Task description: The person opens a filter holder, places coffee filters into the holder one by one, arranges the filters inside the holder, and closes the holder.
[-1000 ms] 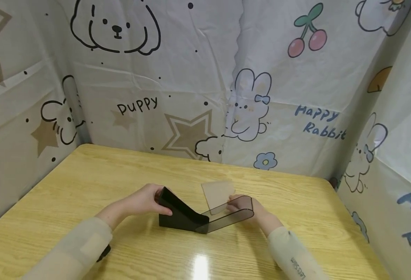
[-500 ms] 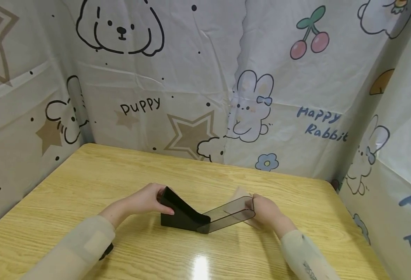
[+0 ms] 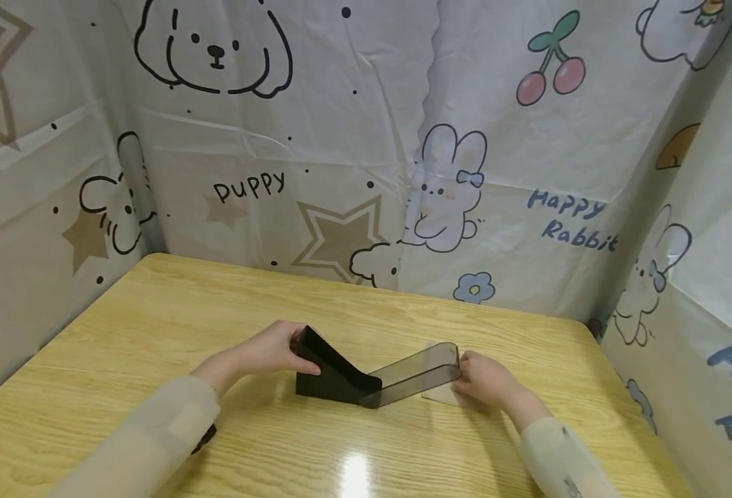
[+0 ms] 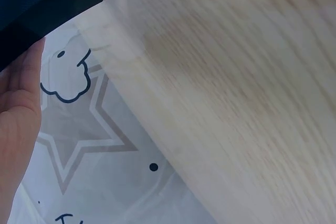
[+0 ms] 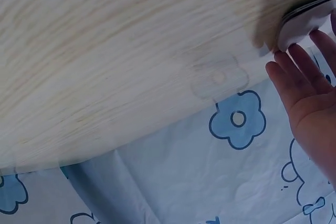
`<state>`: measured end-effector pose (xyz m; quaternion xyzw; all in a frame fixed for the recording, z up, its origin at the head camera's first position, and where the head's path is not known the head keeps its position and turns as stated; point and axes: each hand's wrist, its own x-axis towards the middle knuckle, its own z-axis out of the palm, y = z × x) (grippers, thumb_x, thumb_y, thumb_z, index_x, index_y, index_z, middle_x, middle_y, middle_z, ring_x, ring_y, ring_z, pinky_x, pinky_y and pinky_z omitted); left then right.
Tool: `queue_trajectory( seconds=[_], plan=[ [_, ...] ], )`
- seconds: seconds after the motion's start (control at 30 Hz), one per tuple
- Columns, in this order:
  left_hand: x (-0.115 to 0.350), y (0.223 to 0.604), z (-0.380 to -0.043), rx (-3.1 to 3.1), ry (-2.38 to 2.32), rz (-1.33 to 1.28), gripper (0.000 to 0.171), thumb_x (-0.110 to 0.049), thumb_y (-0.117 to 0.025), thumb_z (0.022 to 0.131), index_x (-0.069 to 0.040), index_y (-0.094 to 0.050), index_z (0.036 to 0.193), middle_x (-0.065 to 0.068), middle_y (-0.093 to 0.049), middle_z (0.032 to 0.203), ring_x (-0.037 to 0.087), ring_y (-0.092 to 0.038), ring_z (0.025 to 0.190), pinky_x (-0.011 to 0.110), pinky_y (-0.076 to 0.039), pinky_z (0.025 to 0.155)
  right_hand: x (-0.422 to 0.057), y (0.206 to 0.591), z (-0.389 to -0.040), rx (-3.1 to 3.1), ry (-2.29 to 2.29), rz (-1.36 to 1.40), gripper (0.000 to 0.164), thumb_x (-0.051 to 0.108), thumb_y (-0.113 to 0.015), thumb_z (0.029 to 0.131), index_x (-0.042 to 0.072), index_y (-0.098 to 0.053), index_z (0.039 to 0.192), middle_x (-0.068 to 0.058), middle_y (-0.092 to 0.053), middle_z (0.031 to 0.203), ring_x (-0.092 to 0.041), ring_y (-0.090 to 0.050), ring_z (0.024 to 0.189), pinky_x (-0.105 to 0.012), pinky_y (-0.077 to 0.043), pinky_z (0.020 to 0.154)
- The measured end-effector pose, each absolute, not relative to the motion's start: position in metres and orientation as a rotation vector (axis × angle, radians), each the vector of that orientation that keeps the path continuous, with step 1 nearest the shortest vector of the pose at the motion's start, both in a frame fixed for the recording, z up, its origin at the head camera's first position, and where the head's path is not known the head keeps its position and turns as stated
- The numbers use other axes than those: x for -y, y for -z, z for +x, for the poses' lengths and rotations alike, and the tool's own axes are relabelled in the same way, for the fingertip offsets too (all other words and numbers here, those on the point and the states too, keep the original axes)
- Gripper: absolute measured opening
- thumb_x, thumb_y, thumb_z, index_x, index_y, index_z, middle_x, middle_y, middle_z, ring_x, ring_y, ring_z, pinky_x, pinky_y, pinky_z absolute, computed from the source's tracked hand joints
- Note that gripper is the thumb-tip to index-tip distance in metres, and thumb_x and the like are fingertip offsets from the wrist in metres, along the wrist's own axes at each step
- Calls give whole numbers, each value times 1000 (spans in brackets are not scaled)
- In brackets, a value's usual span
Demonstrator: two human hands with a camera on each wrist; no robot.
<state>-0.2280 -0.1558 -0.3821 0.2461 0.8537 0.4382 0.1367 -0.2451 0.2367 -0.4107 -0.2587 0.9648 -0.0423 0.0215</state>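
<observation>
A black wedge-shaped coffee filter holder [image 3: 331,373] stands on the table in the head view. Its smoky clear lid [image 3: 412,377] slopes up to the right, swung away from the black body. My left hand [image 3: 277,348] grips the tall back end, thumb along the near side; in the left wrist view the dark body [image 4: 52,3] covers its fingertips. My right hand [image 3: 487,379], beside the lid's raised end, pinches a tan coffee filter paper [image 3: 442,395] low behind the lid. In the right wrist view its fingers touch a pale, round-edged piece [image 5: 307,24], partly cut off.
The yellow wood-grain table [image 3: 266,443] spreads around both hands. A printed cloth [image 3: 341,138] hangs behind it and along both sides. A small dark object [image 3: 204,439] shows under the left sleeve.
My right hand has moved right from behind the lid, taking the filter paper along and lower. The left hand and holder have shifted slightly right.
</observation>
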Motion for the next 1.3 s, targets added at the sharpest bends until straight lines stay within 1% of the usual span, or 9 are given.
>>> queue_trajectory(
  seconds=[0.13, 0.2, 0.23, 0.37, 0.53, 0.73, 0.93, 1.1, 1.3],
  plan=[
    [146, 382, -234, -2463, -1281, 707, 30, -28, -77, 77, -9, -55, 85, -2, -52, 74, 12, -40, 63, 25, -38, 60, -242, 407, -243, -2992, 165, -882, 19, 14, -64, 84, 12, -56, 68, 3, -50, 73, -7, -39, 62, -27, -42, 61],
    [141, 382, -238, -2454, -1287, 722, 27, -26, -77, 77, -10, -58, 87, -2, -57, 78, 12, -42, 66, 26, -40, 63, -244, 407, -242, -2992, 187, -922, 6, 13, -64, 85, 13, -60, 80, 2, -56, 77, -8, -47, 66, -30, -46, 66],
    [139, 382, -239, -2448, -1291, 725, 27, -26, -77, 77, -10, -58, 88, -2, -57, 78, 12, -43, 67, 27, -40, 63, -244, 406, -241, -2987, 202, -928, 5, 12, -64, 85, 13, -61, 88, 0, -60, 81, -11, -53, 69, -32, -49, 69],
    [133, 382, -241, -2419, -1312, 726, 25, -22, -77, 78, -10, -60, 90, -2, -62, 83, 11, -49, 71, 28, -45, 68, -243, 405, -241, -2957, 237, -990, 19, 9, -67, 83, 14, -65, 101, -5, -68, 93, -24, -64, 88, -39, -51, 78],
    [130, 382, -241, -2416, -1318, 712, 24, -22, -77, 78, -9, -59, 89, -2, -62, 82, 12, -48, 70, 28, -44, 68, -240, 406, -245, -3008, 353, -731, 12, 9, -69, 80, 7, -65, 91, -8, -67, 90, -29, -64, 88, -42, -50, 78],
    [127, 380, -240, -2420, -1310, 713, 22, -21, -76, 78, -10, -60, 89, -2, -62, 82, 11, -48, 69, 27, -44, 67, -236, 404, -252, -3017, 404, -315, 26, 23, -76, 74, 6, -57, 76, -7, -63, 77, -21, -58, 72, -38, -47, 63],
    [125, 380, -240, -2418, -1307, 715, 23, -20, -76, 79, -10, -57, 86, -2, -57, 76, 11, -44, 66, 26, -41, 64, -241, 404, -255, -2995, 502, -140, 29, 22, -74, 72, 9, -50, 63, -3, -55, 68, -16, -48, 62, -31, -41, 55],
    [125, 380, -240, -2434, -1305, 704, 22, -20, -76, 79, -10, -58, 88, -2, -60, 80, 12, -46, 68, 27, -43, 67, -244, 404, -256, -2987, 555, -119, 21, 17, -72, 76, 6, -58, 64, -1, -56, 64, -15, -46, 60, -29, -40, 57],
    [126, 380, -241, -2425, -1309, 693, 24, -21, -76, 78, -10, -58, 89, -1, -61, 82, 12, -47, 69, 28, -43, 67, -250, 402, -253, -2981, 639, -138, 10, 11, -65, 81, 5, -67, 72, -3, -62, 71, -15, -46, 63, -29, -39, 60]
  ],
)
